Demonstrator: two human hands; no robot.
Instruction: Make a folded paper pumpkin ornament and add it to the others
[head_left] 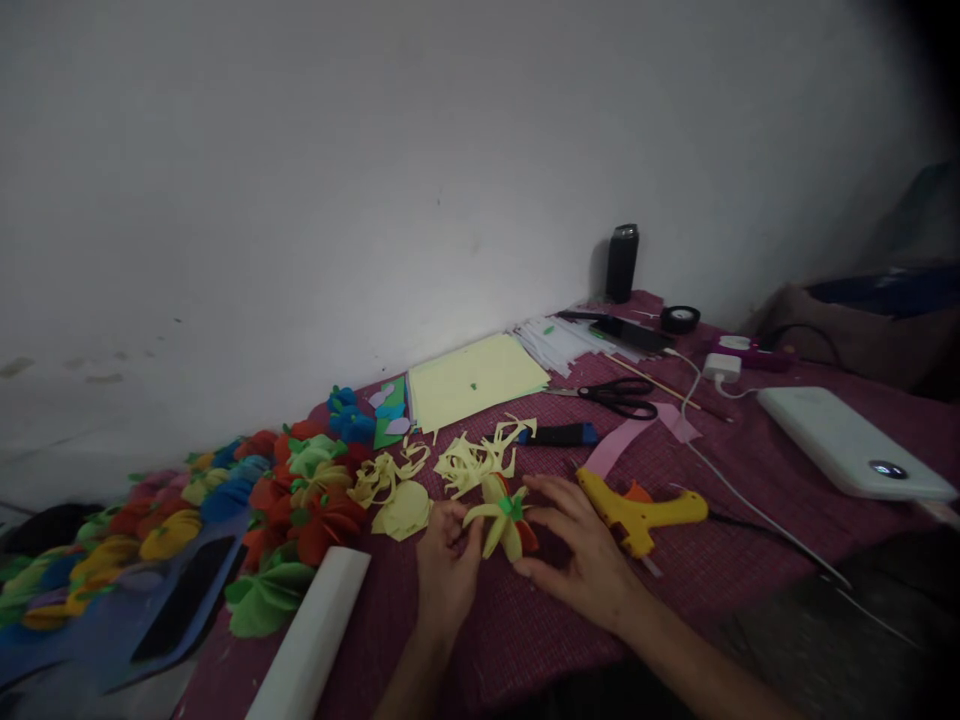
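A paper flower (507,520) with pale yellow and orange-red petals and a green centre is between my two hands. My left hand (450,560) pinches a yellow petal at the flower's left side. Around its right side curves my right hand (577,550), thumb and fingers apart, close to the petals; whether it touches them is hard to see. Curly pale yellow paper offcuts (474,460) lie just behind the flower. A stack of round yellow paper pieces (403,510) sits left of my left hand. Right of my right hand rests a yellow hot glue gun (645,508).
Finished colourful paper flowers (322,510) heap up at the left, by a white paper roll (319,630). Yellow sheets (480,380), black-handled scissors (619,396) and a utility knife (559,435) lie behind. A white power bank (847,440) and cables (724,480) are at right.
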